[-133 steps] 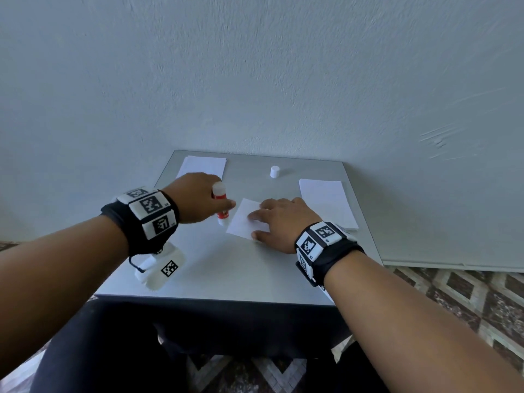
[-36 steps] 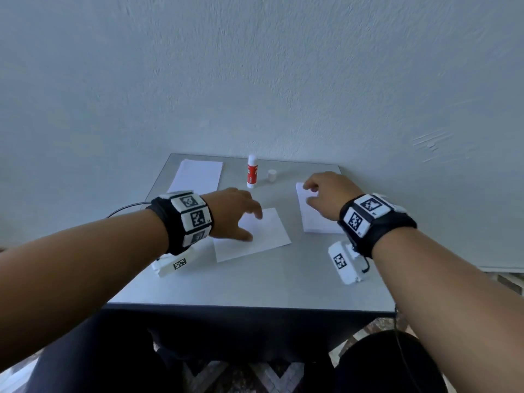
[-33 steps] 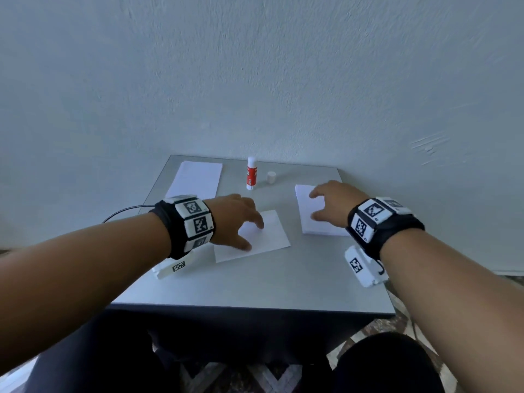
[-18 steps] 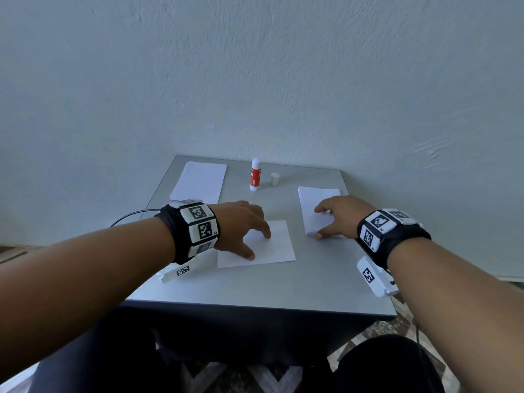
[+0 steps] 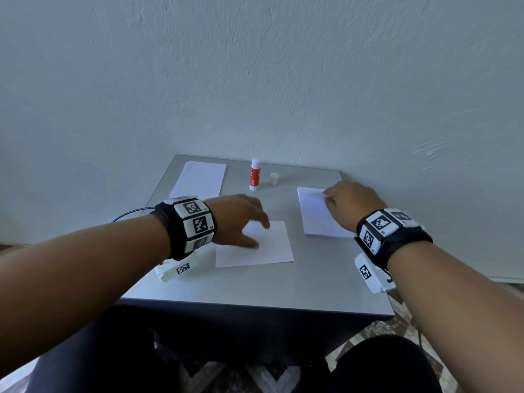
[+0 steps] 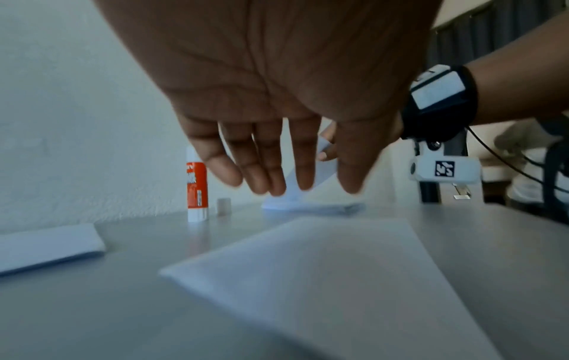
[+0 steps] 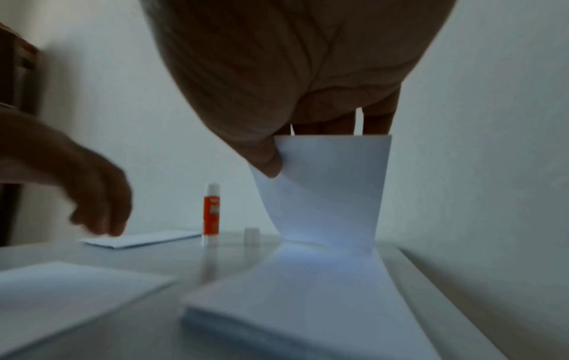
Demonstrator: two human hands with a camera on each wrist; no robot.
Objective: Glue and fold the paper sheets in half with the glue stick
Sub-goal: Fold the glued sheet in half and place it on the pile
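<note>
Right grip (image 7: 307, 102) pinching top sheet (image 7: 323, 190) off stack (image 7: 292, 304); left grip (image 6: 277, 102) slack-fingered above folded sheet (image 6: 323, 280).

A plain room, likely in a home: a small square grey metal table (image 5: 255, 285) stands against a bare, rough-plastered whitish wall (image 5: 255, 80), with a patterned brown-and-cream tiled floor (image 5: 377, 333) showing below the table's edge

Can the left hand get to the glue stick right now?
Probably yes. The left hand is open over the folded sheet, holding nothing, and bare table lies between it and the upright glue stick.
</note>
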